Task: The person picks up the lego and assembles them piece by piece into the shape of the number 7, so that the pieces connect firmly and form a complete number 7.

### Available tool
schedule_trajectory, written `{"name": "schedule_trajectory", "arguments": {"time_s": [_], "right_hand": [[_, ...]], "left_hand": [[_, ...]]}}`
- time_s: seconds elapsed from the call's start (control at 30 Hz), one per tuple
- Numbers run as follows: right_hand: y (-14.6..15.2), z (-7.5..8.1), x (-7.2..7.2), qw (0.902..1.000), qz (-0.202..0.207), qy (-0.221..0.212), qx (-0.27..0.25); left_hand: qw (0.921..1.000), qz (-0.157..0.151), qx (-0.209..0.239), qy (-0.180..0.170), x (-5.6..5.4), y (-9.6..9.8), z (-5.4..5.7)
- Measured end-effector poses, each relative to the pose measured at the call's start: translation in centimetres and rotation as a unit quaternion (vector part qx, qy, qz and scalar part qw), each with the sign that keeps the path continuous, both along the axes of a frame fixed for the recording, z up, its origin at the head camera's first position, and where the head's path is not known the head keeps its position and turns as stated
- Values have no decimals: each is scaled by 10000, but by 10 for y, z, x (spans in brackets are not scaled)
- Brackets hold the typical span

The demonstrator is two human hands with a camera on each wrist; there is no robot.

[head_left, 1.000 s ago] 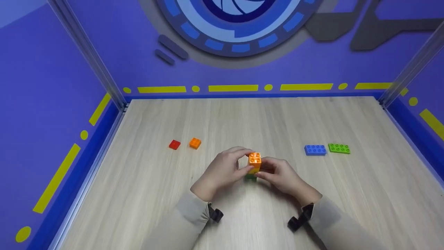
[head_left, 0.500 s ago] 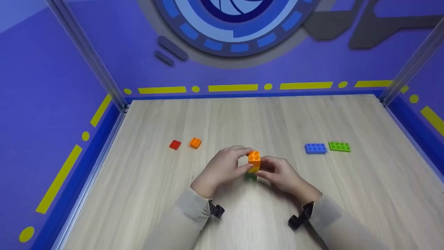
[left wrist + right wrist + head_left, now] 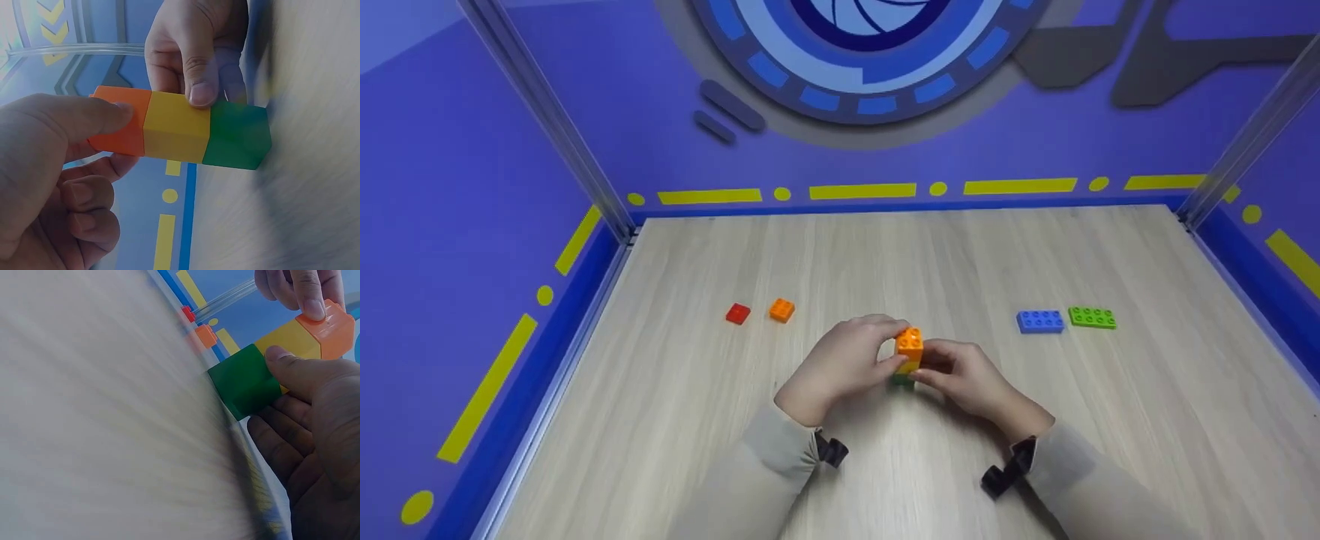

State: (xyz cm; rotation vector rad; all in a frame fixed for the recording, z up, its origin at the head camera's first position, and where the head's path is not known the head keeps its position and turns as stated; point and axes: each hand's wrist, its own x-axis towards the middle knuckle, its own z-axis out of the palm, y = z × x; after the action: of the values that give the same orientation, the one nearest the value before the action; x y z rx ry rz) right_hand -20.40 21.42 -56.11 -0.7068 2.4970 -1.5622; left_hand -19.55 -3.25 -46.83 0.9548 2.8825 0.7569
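Observation:
Both hands hold one upright stack of three toy building bricks near the table's middle. On top is an orange brick, pinched between thumb and finger of my left hand. Below it comes a yellow brick, and a green brick forms the bottom, close over the table. My right hand grips the stack lower down; its thumb lies on the yellow brick near the green one. In the left wrist view the bricks line up flush, with no gap at their seams.
To the left on the wooden table lie a small red brick and a loose orange brick. A blue brick and a light green brick lie side by side at the right. Purple walls enclose the back and sides.

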Motion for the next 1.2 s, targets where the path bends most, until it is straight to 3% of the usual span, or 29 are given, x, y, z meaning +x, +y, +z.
{"name": "schedule_trajectory", "arguments": {"time_s": [0.37,0.67,0.83,1.03,1.2], "right_hand": [[-1,-2,-1,10000,34,80,26],[0,-1,1,10000,-35,66,56],[-1,-1,1,10000,20,36,15],[-1,-2,1,10000,27,-32,31],[0,0,0,9999,97,-82,71]], "left_hand": [[9984,71,477,279,1,-4,-16],[9978,80,592,279,4,-3,-20],[9943,91,1024,-283,2,-5,-19],[9747,79,1908,-1159,-3,-5,-24],[9623,93,2358,-1351,-3,-5,-28]]}}
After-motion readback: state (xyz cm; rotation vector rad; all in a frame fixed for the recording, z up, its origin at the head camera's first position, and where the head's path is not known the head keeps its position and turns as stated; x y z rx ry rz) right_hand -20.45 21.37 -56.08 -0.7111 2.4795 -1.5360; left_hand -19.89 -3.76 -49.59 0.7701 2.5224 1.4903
